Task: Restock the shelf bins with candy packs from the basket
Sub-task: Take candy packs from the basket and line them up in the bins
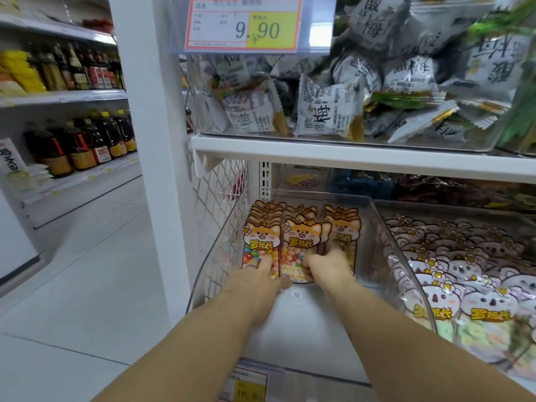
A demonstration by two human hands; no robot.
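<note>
**Both grips in the fox-candy bin**

A white shelf board [348, 153] carries a clear upper bin [207, 123] heaped with grey plum packs [327, 111]. Below it and to the right, koala candy packs [487, 309] fill another bin. Just beside that, to its left, stands the clear shelf bin [387, 242], with its near floor bare. Three rows of fox candy packs [300, 236] stand upright at its back. The left grip [258, 275] lays a straight finger on the front pack of the left row. The right grip [330, 265] rests on the middle and right rows, blurred, so I cannot tell how it closes. A 9.90 price tag [243, 21] hangs on the upper bin.
</note>
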